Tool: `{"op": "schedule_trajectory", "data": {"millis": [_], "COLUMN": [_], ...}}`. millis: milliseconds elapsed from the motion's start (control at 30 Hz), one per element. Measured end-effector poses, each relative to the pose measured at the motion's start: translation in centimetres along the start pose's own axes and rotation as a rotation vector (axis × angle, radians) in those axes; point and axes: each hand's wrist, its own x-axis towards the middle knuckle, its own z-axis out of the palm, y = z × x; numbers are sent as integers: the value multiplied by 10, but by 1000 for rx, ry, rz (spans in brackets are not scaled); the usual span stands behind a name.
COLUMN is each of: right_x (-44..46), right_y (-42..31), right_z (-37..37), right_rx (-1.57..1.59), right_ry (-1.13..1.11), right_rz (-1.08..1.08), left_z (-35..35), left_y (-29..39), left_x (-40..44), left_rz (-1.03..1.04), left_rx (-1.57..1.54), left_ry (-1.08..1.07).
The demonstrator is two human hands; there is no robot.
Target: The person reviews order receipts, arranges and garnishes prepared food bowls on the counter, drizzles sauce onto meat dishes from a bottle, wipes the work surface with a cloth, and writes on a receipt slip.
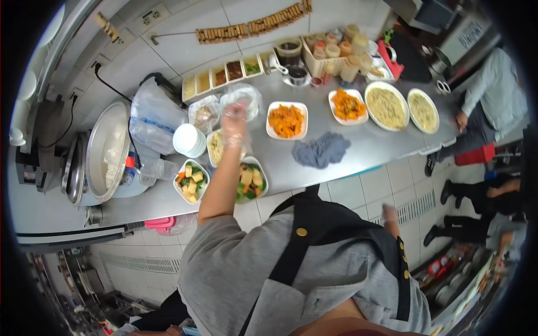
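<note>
My left hand (235, 124), in a clear plastic glove, reaches over the counter to a container lined with clear plastic (249, 101). Its fingertips overlap the plastic; blur hides whether they grip anything. Under the wrist sits a dish of pale shredded food (215, 147), partly covered by my arm. Beside the forearm are two white bowls of tofu cubes and vegetables, a left bowl (191, 182) and a right bowl (252, 180). My right hand (389, 214) hangs low by my side, away from the counter, its fingers smeared.
Square dishes of orange food (287, 121) and oval plates of noodles (386, 106) line the counter. A blue-grey cloth (321, 150) lies near its edge. Stacked white bowls (189, 140), a plastic bag (154, 117) and a large metal basin (106, 151) stand left. A person (493, 95) stands right.
</note>
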Motion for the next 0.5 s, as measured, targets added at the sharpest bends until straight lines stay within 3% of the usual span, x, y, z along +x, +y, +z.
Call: {"op": "schedule_trajectory", "data": {"millis": [33,67,100,133,200,267,300,367,500], "right_x": [-1,-12,-30,-42,-50,-46,-41,-33,-23], "right_y": [16,37,49,53,57,55,53,48,44], "right_z": [-3,7,-5,-11,-19,-24,-27,-32,-38], "right_rx": [-90,-175,124,223,197,158,147,134,128], "right_ry": [-280,-425,-366,-360,-421,-474,-494,-521,-549], "right_rz": [48,45,237,302,325,300,296,283,284], "left_z": [-10,-26,-40,-49,-50,-40,-34,-17,0], "left_y": [-11,-16,-16,-10,-17,-61,-80,-112,-109], "left_x": [41,81,117,143,188,230,242,259,258], "left_rz": [-87,-17,56,61,62,-177,-173,-233,-273], "left_rx": [-25,138,302,482,675,1099,1107,1392,1416], "left_ry": [124,217,306,277,246,-151,-155,-615,-687]}}
